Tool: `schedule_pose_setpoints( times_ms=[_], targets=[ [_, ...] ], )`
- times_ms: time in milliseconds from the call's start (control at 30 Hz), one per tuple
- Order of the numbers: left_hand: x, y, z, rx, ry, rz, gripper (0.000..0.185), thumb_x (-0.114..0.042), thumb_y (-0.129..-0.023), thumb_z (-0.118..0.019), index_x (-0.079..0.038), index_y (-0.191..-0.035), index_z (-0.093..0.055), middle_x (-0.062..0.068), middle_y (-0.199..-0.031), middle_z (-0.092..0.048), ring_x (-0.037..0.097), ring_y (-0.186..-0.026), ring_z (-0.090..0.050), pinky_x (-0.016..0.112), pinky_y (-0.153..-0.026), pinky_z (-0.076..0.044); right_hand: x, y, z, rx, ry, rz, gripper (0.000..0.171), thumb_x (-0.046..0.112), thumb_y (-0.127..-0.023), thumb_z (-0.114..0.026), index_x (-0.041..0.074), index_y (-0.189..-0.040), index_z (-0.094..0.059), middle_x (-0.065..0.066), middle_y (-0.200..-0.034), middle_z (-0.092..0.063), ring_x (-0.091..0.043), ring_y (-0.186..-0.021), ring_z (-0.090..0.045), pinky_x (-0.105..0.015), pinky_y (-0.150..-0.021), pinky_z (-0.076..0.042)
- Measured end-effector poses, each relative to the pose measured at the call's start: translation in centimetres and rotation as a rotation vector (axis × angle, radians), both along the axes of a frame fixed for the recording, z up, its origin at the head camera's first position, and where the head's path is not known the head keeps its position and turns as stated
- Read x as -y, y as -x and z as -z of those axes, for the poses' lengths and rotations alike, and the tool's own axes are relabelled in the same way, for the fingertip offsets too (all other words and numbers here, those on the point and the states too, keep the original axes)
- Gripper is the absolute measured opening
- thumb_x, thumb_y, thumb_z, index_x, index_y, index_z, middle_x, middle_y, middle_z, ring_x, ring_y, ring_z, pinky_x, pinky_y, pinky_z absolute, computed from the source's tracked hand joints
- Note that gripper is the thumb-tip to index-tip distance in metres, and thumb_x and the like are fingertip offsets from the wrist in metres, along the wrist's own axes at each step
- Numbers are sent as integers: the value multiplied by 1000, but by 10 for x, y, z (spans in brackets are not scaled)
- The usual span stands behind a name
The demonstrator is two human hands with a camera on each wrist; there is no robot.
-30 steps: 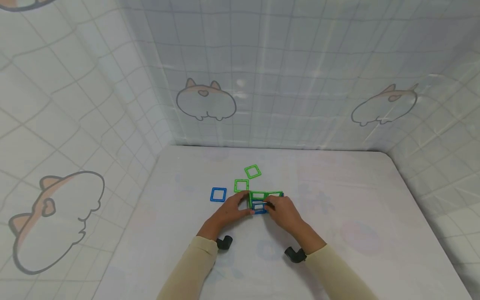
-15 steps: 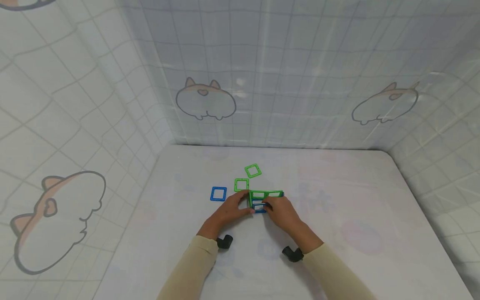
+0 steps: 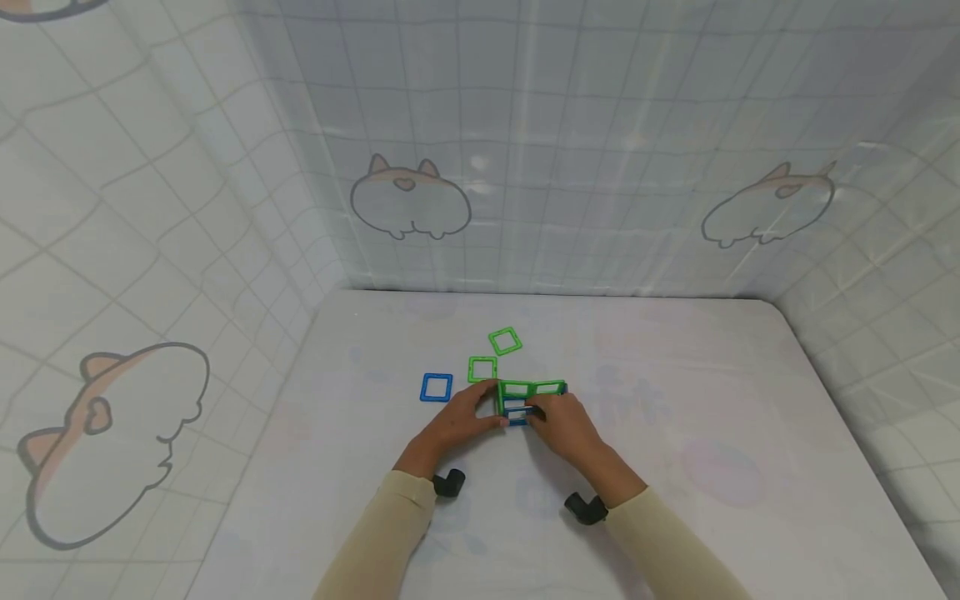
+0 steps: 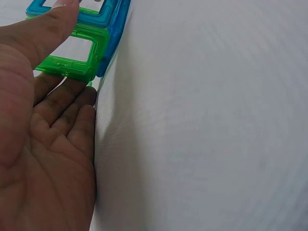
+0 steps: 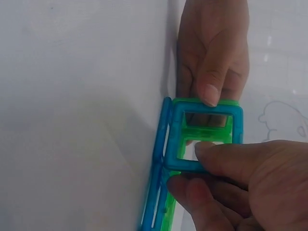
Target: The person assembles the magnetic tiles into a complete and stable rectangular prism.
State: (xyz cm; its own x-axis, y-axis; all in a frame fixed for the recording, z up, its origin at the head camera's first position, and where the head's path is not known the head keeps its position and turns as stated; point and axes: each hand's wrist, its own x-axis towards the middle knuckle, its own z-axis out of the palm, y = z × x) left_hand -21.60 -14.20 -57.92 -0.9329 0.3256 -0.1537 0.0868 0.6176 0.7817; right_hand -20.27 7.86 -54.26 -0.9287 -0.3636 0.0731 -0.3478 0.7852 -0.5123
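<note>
Green and blue see-through magnetic tiles form a low box-like structure point(image 3: 531, 389), with green square tiles standing at its back and left end and blue tiles point(image 5: 161, 137) along its base. At the front left, a blue square tile point(image 5: 174, 137) stands nearly upright over that base. My right hand point(image 3: 566, 425) pinches this tile, thumb through its opening and fingers on the outer side. My left hand point(image 3: 459, 417) holds the left end, its thumb at the blue tile's edge and its fingers behind the green end tile point(image 4: 97, 48). The right hand partly hides the structure's right half.
A loose blue square tile point(image 3: 423, 387) lies left of the structure. Two loose green tiles, one near point(image 3: 471, 370) and one farther back point(image 3: 500, 332), lie on the white tabletop point(image 3: 675, 375). Tile-patterned curtains point(image 3: 570, 192) enclose the table's back and sides.
The blue front tile has tilted to a steeper angle in my right hand, which has shifted slightly. My left hand and the loose tiles stay put.
</note>
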Motion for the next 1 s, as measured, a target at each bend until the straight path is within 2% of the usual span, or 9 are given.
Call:
schedule_pose_setpoints(
  times_ms=[533, 1000],
  targets=[
    [0, 3, 2, 3, -7, -2, 83, -51, -85, -75, -20, -153, -40, 1, -157, -40, 23, -148, -30, 47, -119, -29, -4, 0, 0, 29, 11, 6, 20, 10, -89, -75, 5, -107, -76, -7, -100, -76, -20, -93, -71, -37, -79, -59],
    [1, 4, 4, 4, -9, 3, 83, -51, -85, -75, -19, -153, -40, 1, -157, -40, 23, -148, -31, 48, -119, -30, -3, 0, 0, -1, 10, 10, 20, 11, -89, -75, 5, -108, -76, -8, -101, -76, -21, -95, -72, -37, -79, -60]
  ],
)
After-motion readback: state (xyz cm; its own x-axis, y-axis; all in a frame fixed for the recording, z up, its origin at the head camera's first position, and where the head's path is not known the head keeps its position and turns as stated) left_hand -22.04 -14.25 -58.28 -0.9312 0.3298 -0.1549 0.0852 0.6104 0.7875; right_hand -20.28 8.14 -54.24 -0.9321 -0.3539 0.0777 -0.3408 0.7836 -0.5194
